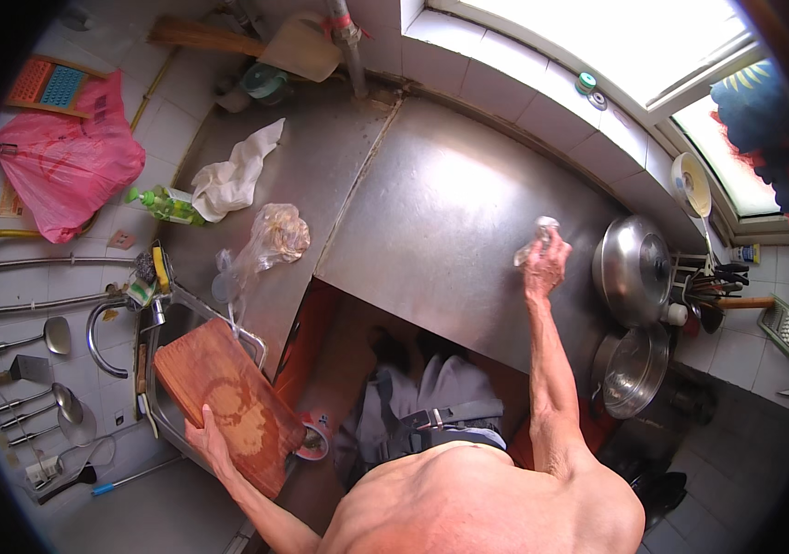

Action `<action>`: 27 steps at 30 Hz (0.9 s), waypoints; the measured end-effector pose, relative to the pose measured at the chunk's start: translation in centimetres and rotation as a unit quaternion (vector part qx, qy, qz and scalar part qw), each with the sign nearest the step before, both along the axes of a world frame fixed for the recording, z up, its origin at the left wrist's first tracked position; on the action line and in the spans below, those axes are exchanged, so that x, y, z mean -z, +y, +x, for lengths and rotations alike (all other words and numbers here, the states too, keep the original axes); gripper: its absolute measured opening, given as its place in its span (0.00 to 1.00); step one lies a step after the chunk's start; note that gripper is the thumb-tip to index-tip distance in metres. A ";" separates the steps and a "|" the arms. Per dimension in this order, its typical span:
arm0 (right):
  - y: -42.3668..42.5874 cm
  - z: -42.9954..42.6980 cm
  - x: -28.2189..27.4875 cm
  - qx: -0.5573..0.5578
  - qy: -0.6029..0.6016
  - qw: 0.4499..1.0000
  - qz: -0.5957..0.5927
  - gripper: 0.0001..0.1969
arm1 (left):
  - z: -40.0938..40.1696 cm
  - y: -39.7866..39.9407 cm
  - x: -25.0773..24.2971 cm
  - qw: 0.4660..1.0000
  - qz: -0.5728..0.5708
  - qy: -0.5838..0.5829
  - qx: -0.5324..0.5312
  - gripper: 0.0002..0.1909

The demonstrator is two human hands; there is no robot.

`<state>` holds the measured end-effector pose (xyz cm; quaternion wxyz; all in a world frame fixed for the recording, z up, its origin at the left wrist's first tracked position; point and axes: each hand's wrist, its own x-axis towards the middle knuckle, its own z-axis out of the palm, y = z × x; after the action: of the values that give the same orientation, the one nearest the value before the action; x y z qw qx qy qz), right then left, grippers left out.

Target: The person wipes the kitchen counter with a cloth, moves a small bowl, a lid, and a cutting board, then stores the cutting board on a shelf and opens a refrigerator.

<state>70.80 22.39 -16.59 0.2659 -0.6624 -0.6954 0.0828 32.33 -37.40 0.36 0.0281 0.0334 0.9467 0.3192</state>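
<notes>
My right hand (547, 266) presses a crumpled pale cloth (545, 225) on the stainless steel counter (429, 208), left of a lidded steel pot. My left hand (209, 438) grips the edge of a thick wooden cutting board (228, 395), which is tilted over the sink's rim and shows a damp patch on its face. Behind the board, on the left part of the counter, lies a clear plastic bag (277, 239) with something pale inside. A white cloth (239, 173) lies crumpled beside a green soap bottle (169, 204).
The lidded steel pot (633, 270) and an open steel pan (633, 370) stand at the right. The sink (166, 401) and its faucet (100, 339) are at the left. Knives and utensils (709, 284) stand by the right wall. A pink plastic bag (76, 159) hangs on the left wall.
</notes>
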 end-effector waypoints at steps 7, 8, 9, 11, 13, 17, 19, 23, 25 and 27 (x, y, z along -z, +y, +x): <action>8.3 3.9 11.4 0.055 -0.028 0.998 0.008 0.34 | 0.2 0.3 -0.6 0.998 -0.044 0.007 -0.052 0.28; 9.9 2.6 11.7 0.046 -0.013 0.998 0.031 0.33 | 0.1 0.0 -0.6 0.998 -0.047 0.003 -0.046 0.27; 11.5 1.2 11.8 0.038 -0.016 0.999 0.024 0.33 | 0.2 -0.3 -0.7 0.998 -0.052 -0.002 -0.039 0.27; 15.4 -1.5 12.3 0.001 -0.021 1.000 0.021 0.33 | 0.3 -0.1 -0.5 0.998 -0.052 -0.008 -0.040 0.26; 19.4 -4.3 13.9 -0.097 -0.050 0.991 0.073 0.33 | 0.2 1.5 -0.9 0.998 -0.047 -0.014 -0.036 0.25; 17.8 -18.4 8.9 -0.123 -0.066 0.989 0.052 0.24 | 0.8 3.7 -2.7 0.995 -0.088 -0.020 -0.039 0.25; 16.9 -20.4 7.6 -0.060 -0.074 0.993 0.069 0.20 | 0.3 3.4 -2.2 0.993 -0.115 -0.003 -0.013 0.26; 16.1 -25.6 8.9 -0.216 0.090 0.971 0.037 0.20 | -0.3 4.0 -3.4 0.993 -0.107 -0.019 -0.040 0.26; 15.5 -28.9 7.8 -0.302 0.027 0.947 0.103 0.23 | -0.7 4.4 -2.7 0.991 -0.127 -0.009 -0.033 0.25; 14.1 -32.3 9.0 -0.415 0.047 0.900 0.121 0.28 | -0.7 3.9 -1.6 0.996 -0.086 0.005 -0.008 0.25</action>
<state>38.45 36.50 -25.60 0.3174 -0.2716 -0.8989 0.1322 31.67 -33.48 1.96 0.0232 0.0245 0.9710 0.2365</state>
